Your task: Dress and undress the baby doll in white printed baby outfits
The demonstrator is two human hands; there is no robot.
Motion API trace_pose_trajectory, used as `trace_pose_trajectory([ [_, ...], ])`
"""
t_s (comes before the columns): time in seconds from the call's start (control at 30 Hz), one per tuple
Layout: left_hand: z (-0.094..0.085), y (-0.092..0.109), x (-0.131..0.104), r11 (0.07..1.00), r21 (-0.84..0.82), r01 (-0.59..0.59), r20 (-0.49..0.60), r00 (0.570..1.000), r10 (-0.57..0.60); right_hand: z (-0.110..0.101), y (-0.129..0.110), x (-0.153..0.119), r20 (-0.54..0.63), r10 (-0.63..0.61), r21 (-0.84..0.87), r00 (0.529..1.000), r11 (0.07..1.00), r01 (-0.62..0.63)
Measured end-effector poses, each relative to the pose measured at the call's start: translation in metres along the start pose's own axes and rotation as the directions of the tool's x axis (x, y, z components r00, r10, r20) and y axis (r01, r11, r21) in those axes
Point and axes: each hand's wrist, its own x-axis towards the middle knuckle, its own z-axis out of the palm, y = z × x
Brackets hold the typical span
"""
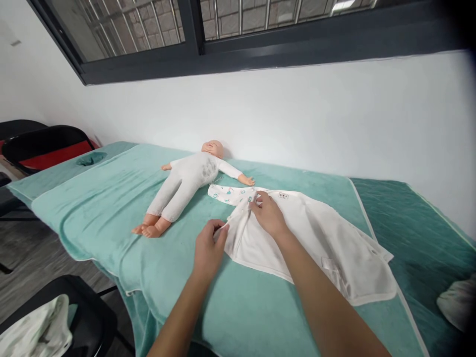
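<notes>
A white baby garment (305,223) lies spread on a green towel (111,198), with a patterned strip showing at its far left. My left hand (210,248) pinches the garment's near-left edge between thumb and fingers. Further up the same edge, my right hand (268,213) is closed on the cloth, close to the patterned part. Small fastenings seem to run along the edge between both hands, too small to make out clearly. Beyond the garment a baby doll (191,173) in a white body suit lies on its back, one arm stretched toward the cloth.
Behind the table rises a white wall (297,114) below a dark-framed window (193,29). A black chair (74,312) at lower left holds folded cloth (40,332). Black and red chairs (48,146) stand at far left. A whitish bundle (459,302) lies at the right edge.
</notes>
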Motion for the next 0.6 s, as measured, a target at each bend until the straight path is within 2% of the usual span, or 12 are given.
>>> trace_pose_trajectory([
  [0.13,0.012,0.019,-0.014,0.990,-0.121,-0.077,0.020,0.997,0.080,0.001,0.003,0.004,-0.019,0.038,0.255,0.999,0.966,-0.032],
  [0.23,0.023,0.031,-0.019,0.982,-0.144,-0.120,-0.030,0.993,0.117,-0.003,0.001,0.005,-0.010,0.081,0.430,0.997,0.900,-0.068],
  [0.3,0.030,0.035,-0.021,0.972,-0.129,-0.194,-0.026,0.981,0.192,-0.007,0.000,0.004,-0.027,0.108,0.494,0.994,0.866,-0.081],
  [0.37,0.037,0.037,-0.024,0.942,-0.087,-0.324,0.002,0.946,0.325,-0.013,0.001,0.004,-0.043,0.151,0.525,0.988,0.845,-0.106],
  [0.47,0.043,0.035,-0.029,0.865,0.007,-0.501,0.060,0.864,0.500,-0.019,0.008,0.006,-0.052,0.195,0.523,0.979,0.841,-0.140],
  [0.53,0.043,0.035,-0.032,0.821,0.071,-0.566,0.121,0.822,0.556,-0.022,0.015,0.008,-0.045,0.195,0.470,0.980,0.870,-0.151],
  [0.6,0.043,0.037,-0.034,0.789,0.128,-0.601,0.199,0.795,0.573,-0.025,0.021,0.009,-0.031,0.178,0.347,0.984,0.925,-0.157],
])
